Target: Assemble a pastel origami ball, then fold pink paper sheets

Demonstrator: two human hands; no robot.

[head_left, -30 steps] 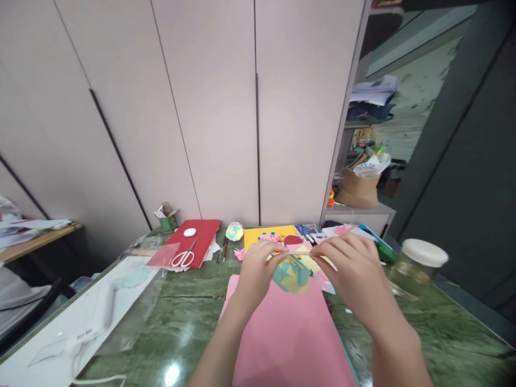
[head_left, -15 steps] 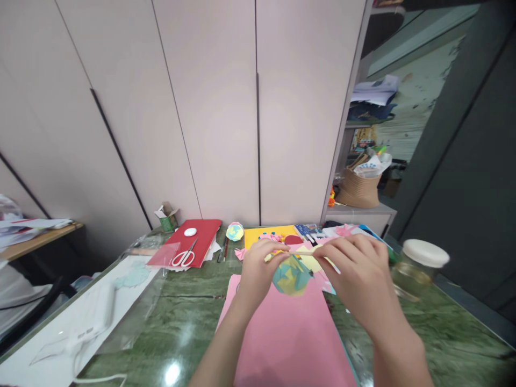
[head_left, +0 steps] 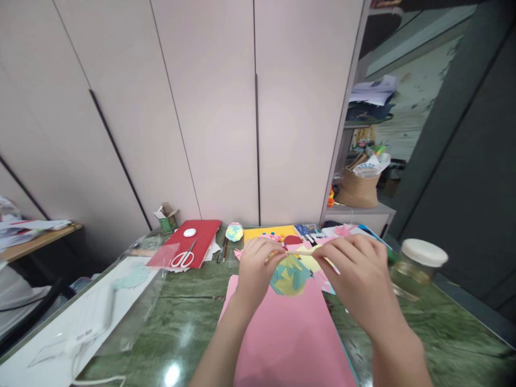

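Observation:
A thin pale strip (head_left: pixel 299 252), perhaps folded paper, stretches level between my hands above the work surface. Its left end is pinched by the fingertips of my left hand (head_left: pixel 260 269), where a bit of yellow shows under the fingers. My right hand (head_left: pixel 355 274) pinches the other end between thumb and fingers. Just beneath the strip lies a round blue-green and yellow paper piece (head_left: pixel 290 277), partly covered by my left hand. Under it is a large pink sheet (head_left: pixel 290 338), and pale yellow paper (head_left: pixel 309 262) shows behind.
Scissors (head_left: pixel 183 258) with white handles rest on a red folder (head_left: pixel 203 236). A round patterned paper piece (head_left: pixel 234 232) sits at the back. On the right stands a glass jar (head_left: pixel 417 271) with a white lid. A white device with a cable (head_left: pixel 94 312) lies left on the green table (head_left: pixel 181 312).
My left hand has shifted slightly left, showing a little more of the strip and of the round paper piece below. My right hand is almost unmoved.

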